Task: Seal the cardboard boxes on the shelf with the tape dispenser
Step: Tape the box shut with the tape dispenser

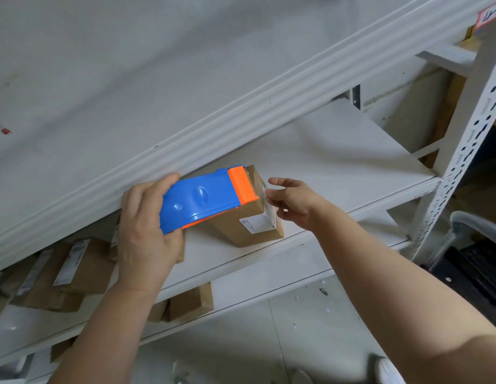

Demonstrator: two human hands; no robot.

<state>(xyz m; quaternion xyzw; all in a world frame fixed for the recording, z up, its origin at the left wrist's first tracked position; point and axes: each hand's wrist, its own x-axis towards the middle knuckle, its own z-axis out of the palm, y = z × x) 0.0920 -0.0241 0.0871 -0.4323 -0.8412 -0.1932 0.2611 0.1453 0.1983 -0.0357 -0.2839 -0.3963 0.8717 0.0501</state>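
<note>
The left hand (147, 217) grips a blue and orange tape dispenser (205, 199), whose orange cutter end rests on top of a small cardboard box (246, 217) on a white shelf (338, 162). Just right of the dispenser's cutter, the right hand (292, 202) pinches a strip of clear tape (264, 200) at the box's far edge. A white label (256, 224) lies on the box below the right hand's fingers. More labelled cardboard boxes (66, 273) sit on the shelf level below the left wrist.

Both bare arms reach up and forward. The left hand (147, 217) is curled tight in a grip. The right hand (292, 202) pinches with thumb and fingertips.
</note>
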